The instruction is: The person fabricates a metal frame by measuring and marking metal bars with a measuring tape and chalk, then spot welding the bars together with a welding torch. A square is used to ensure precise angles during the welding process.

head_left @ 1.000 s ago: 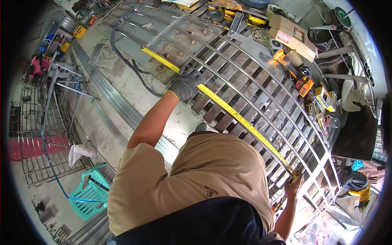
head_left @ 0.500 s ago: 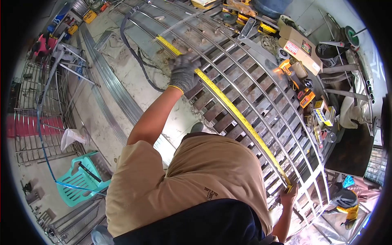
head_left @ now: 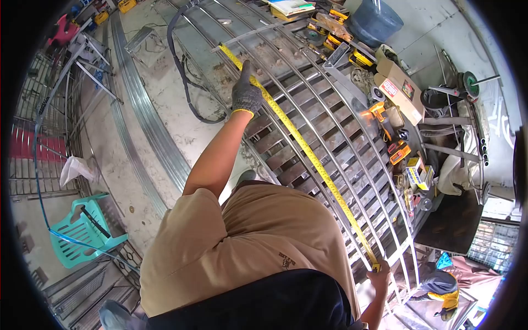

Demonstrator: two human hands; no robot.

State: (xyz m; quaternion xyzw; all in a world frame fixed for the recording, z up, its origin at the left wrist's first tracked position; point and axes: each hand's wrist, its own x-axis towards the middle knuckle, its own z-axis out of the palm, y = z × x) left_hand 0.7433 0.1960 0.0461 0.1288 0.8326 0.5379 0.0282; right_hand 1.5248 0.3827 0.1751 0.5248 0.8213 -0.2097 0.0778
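A yellow tape measure [head_left: 314, 158] lies extended along the thin metal rods of a long grille [head_left: 324, 104]. Near its upper end, my left hand [head_left: 247, 94], in a dark grey glove with a yellow cuff, closes on the blade and the rod beneath, with one digit stretched up along the tape. The blade's far end reaches beyond that hand, to a flat crossbar. At the lower right, my bare right hand [head_left: 379, 276] is closed around the tape's small case, beside the grille's lower end. Its fingers are partly hidden.
Flat metal slats [head_left: 286, 140] lie under the grille. Power tools, an orange drill [head_left: 376, 113] and a cardboard box [head_left: 400, 91] stand at right. A blue bucket [head_left: 375, 22] is above. A turquoise chair [head_left: 82, 231] stands left. Another person [head_left: 440, 286] bends at lower right.
The view has shifted, so the chair and box appear further left. My left hand has turned, with one digit now pointing up along the tape. My right hand still holds the case.
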